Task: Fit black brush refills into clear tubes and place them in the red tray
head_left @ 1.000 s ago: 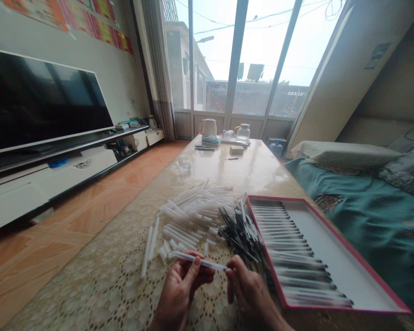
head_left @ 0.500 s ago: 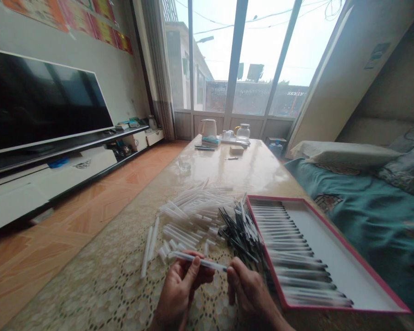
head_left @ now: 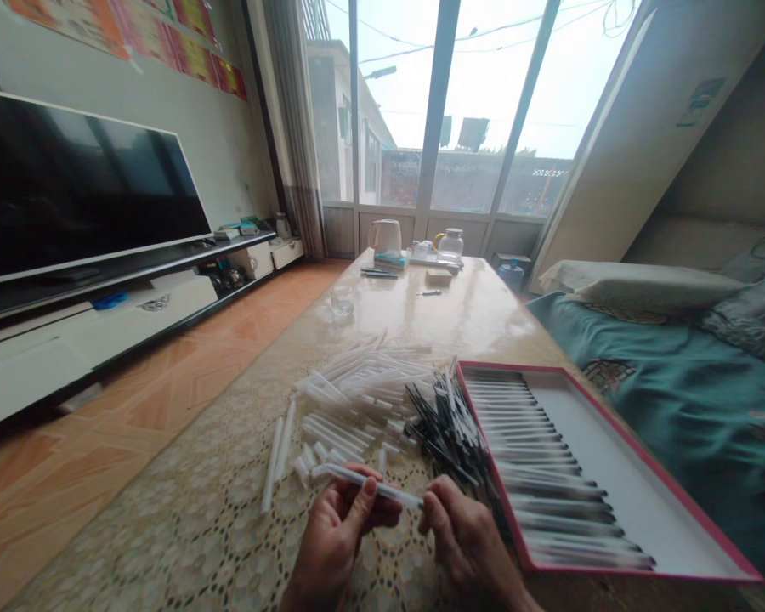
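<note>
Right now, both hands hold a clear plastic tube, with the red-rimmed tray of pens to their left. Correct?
No: the head view shows the red-rimmed tray to the right of the left hand and right hand, which hold the clear plastic tube.

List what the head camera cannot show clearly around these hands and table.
Head view:
- White plastic tube's right end: hidden by the right hand's fingers.
- Forearms: cut off by bottom edge.
- Lower dark rods: hidden by rods above.
- Items beside the kettle: too small.
</note>
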{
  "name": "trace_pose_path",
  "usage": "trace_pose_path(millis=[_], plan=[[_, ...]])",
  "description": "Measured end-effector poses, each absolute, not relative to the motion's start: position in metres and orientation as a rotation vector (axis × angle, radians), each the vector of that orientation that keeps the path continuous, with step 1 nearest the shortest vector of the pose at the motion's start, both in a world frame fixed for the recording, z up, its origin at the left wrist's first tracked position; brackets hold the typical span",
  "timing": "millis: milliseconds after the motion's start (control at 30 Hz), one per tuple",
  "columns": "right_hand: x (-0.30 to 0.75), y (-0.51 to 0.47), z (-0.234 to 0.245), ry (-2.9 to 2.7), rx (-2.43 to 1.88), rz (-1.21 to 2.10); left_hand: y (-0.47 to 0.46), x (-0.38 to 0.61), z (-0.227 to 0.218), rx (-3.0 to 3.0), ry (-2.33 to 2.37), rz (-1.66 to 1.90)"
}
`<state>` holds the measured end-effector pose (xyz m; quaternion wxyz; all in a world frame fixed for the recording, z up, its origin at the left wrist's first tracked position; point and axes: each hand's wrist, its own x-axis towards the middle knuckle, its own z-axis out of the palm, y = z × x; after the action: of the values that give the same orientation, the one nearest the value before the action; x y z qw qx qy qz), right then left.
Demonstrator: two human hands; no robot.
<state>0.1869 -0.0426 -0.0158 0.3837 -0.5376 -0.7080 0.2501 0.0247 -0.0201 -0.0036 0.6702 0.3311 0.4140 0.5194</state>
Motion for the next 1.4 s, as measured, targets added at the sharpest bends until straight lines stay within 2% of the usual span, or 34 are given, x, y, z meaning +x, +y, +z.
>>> trace_pose_path(millis=[100,333,533,867,1100,1267,1400], plan=[[0.186,-0.043,-0.015,-1.921,-1.356,0.458,-0.019,0.026,-0.007,0.905,0.913,1.120],[0.192,-0.040,-0.016,-1.810,-1.387,0.389,-0.020,0.023,-0.012,1.677,1.249,1.122],[0.196,-0.039,-0.014,-1.695,-1.400,0.345,-0.020,0.020,-0.028,2.213,1.422,0.854],[0.195,-0.041,-0.016,-1.652,-1.480,0.434,-0.016,0.015,-0.016,2.090,1.490,0.971],[0.196,-0.041,-0.021,-1.665,-1.475,0.442,-0.015,0.016,-0.027,2.252,1.212,0.852],[0.196,-0.041,-0.020,-1.632,-1.470,0.461,-0.018,0.017,-0.022,2.182,1.307,0.845],[0.196,-0.041,-0.015,-1.642,-1.390,0.444,-0.015,0.016,-0.018,2.084,1.396,0.975]])
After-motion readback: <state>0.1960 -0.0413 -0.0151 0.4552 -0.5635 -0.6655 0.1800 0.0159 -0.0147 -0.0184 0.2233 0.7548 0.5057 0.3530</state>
